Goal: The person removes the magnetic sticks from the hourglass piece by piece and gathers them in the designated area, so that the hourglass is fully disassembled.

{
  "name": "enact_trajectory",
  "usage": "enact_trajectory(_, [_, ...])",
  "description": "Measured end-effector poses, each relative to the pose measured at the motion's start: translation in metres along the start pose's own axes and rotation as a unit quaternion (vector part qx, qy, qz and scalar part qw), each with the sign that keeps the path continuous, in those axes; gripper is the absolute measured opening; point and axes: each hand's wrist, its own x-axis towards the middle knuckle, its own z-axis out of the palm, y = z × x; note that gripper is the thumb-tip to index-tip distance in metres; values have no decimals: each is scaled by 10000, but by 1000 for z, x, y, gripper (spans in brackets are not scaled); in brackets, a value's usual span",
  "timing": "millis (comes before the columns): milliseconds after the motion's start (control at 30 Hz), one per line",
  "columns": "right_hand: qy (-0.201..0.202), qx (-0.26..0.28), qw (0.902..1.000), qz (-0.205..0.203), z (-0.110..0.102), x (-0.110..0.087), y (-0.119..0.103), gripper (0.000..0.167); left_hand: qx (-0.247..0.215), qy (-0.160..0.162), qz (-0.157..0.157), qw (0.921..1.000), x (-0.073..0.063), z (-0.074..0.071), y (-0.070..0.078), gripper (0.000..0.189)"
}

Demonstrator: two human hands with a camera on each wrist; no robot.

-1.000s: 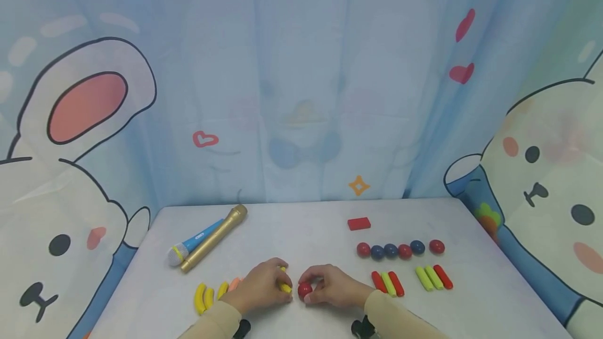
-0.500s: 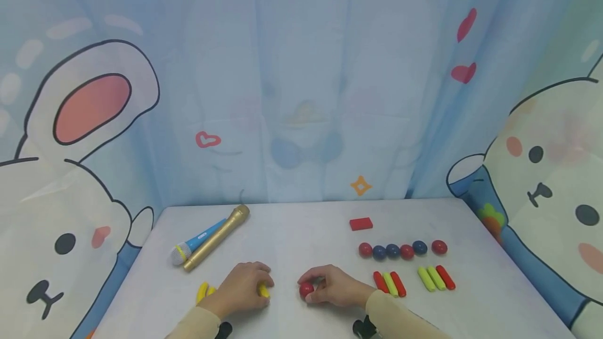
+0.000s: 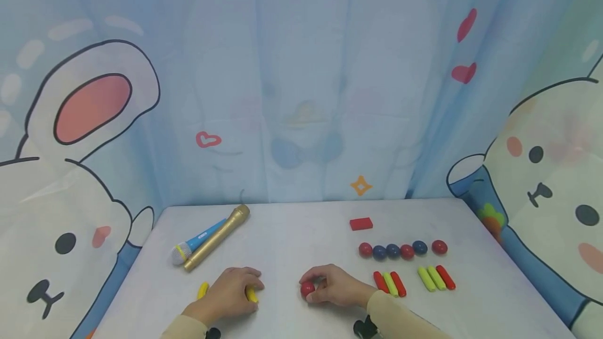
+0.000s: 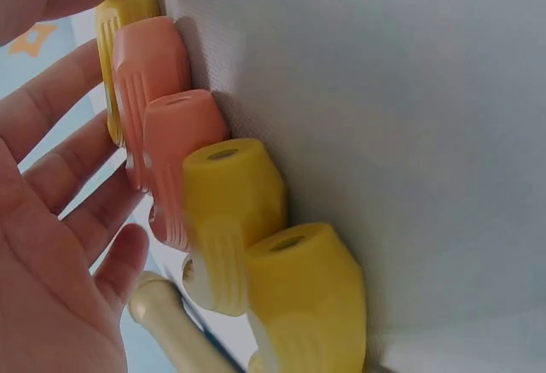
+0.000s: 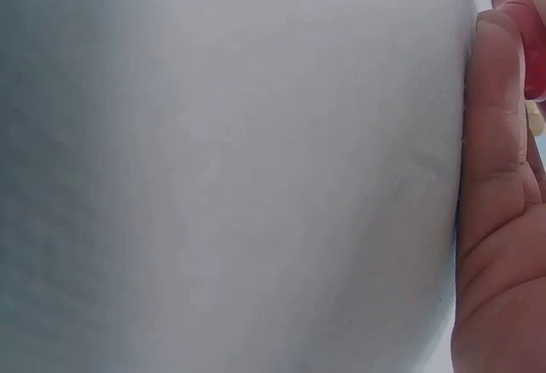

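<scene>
My left hand pinches a yellow toy banana between thumb and fingers, low over the white table. The left wrist view shows that yellow banana at the far end of a slanting row, followed by two pink pieces of similar shape and two nearer yellow bananas. From the head camera, the hand hides most of this row. To the right, my right hand holds a shiny red ball at the tabletop; part of that ball shows at the right wrist view's edge.
Two toy microphones, one blue and one gold, lie at the back left. On the right are a row of red and blue balls, two groups of red and green sticks, and a red block.
My left hand has moved left with the yellow banana, away from the right hand and toward the other bananas. The right hand stays in place, holding the red ball.
</scene>
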Motion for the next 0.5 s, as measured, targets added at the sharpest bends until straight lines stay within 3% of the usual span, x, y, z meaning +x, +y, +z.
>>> enact_trajectory(167, [66, 81, 9999, -38, -8, -9, -5, 34, -121, -92, -96, 9998, 1, -2, 2, 37])
enact_trajectory(300, [233, -41, 9996, -175, -33, -26, -13, 40, -58, -116, -105, 9999, 4, -3, 3, 38])
enact_trajectory(500, [1290, -364, 9909, -95, -95, -73, -8, 51, -13, -131, -55, 9999, 8, -2, 4, 36])
